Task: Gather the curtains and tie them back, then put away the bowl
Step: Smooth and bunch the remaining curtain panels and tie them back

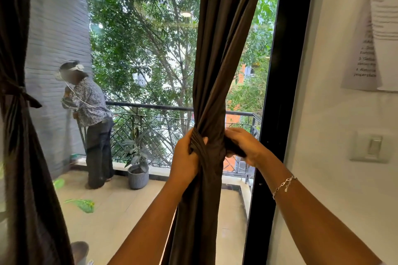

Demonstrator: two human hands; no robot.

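- Step in hand: tying the curtain (217,66); the left curtain (15,114) is already tied.
- Left hand (186,160) clamps the gathered cloth; right hand (244,146) grips the tie end (233,148).
- Next: pull the knot tight.
- Bowl: not identifiable.

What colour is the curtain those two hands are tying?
Plain dark brown; the gathered cloth curtain shows best in the head view.
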